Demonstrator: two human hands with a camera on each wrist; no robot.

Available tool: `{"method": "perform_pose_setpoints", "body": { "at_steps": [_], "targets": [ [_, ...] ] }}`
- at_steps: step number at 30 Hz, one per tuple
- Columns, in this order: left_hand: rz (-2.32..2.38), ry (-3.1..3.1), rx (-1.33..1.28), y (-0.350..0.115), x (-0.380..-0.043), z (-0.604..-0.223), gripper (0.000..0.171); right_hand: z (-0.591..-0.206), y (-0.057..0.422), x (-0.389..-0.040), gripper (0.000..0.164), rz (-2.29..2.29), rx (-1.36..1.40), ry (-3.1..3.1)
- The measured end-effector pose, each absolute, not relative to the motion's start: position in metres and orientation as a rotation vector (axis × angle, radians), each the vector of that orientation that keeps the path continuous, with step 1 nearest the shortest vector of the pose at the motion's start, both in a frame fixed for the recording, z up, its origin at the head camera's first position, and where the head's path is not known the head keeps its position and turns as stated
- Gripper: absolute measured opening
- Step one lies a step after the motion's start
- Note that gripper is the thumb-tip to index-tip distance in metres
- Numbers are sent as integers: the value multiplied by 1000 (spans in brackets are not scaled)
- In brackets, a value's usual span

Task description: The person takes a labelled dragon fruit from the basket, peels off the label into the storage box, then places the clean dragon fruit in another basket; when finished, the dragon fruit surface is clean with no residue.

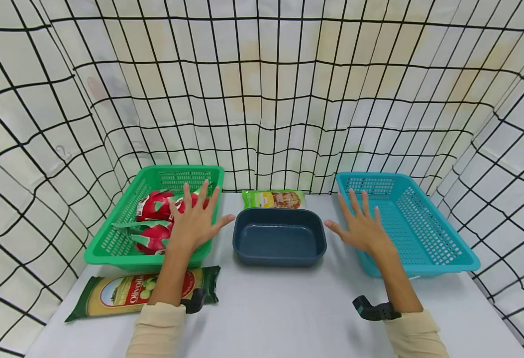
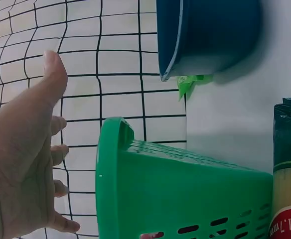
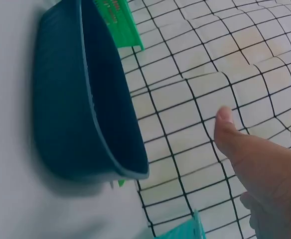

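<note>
My left hand (image 1: 193, 222), fingers spread, is held above the right side of a green basket (image 1: 98, 254) and holds nothing. Inside that basket lie several red dragon fruits (image 1: 156, 237) with green tips, partly covered by the hand in the head view. My right hand (image 1: 361, 226) is spread too, over the left rim of a blue basket (image 1: 456, 248), with nothing in its grasp. Between the hands stands a dark blue rectangular tub (image 1: 279, 241), its inside bare. In the left wrist view the thumb (image 2: 56, 74) points up, apart from the green basket's rim (image 2: 105, 174).
A long Olivoilà pasta packet (image 1: 123, 293) lies in front of the green basket, beneath my left forearm. Behind the tub is a green food packet (image 1: 274, 199). Black netting (image 1: 262, 109) over white cloth encloses the back and sides of the white table (image 1: 279, 313).
</note>
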State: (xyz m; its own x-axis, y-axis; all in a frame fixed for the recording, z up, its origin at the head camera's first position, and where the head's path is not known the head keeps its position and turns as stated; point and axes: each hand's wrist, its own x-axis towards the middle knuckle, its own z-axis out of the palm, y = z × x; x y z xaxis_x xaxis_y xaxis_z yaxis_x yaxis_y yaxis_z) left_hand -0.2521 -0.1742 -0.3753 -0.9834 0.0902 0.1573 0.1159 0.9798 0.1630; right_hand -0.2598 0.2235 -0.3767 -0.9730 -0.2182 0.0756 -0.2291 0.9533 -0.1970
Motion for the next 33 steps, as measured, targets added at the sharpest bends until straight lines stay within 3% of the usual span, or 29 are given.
{"method": "perform_pose_setpoints", "body": {
  "at_steps": [5, 13, 25, 33],
  "targets": [
    [-385, -2956, -97, -179, -257, -364, 88, -372, 205, -270, 79, 622, 503, -2914],
    [-764, -2825, 35, -211, -259, -349, 62, -364, 147, -288, 48, 1415, 650, -2691],
    [-1133, -2797, 285, -259, -287, -361, 58, -366, 49, -289, 40, 2217, 682, -2656],
    [-1166, -2921, 395, -295, -303, -364, 65, -381, -8, -270, 40, 2240, 579, -2840]
  ]
}}
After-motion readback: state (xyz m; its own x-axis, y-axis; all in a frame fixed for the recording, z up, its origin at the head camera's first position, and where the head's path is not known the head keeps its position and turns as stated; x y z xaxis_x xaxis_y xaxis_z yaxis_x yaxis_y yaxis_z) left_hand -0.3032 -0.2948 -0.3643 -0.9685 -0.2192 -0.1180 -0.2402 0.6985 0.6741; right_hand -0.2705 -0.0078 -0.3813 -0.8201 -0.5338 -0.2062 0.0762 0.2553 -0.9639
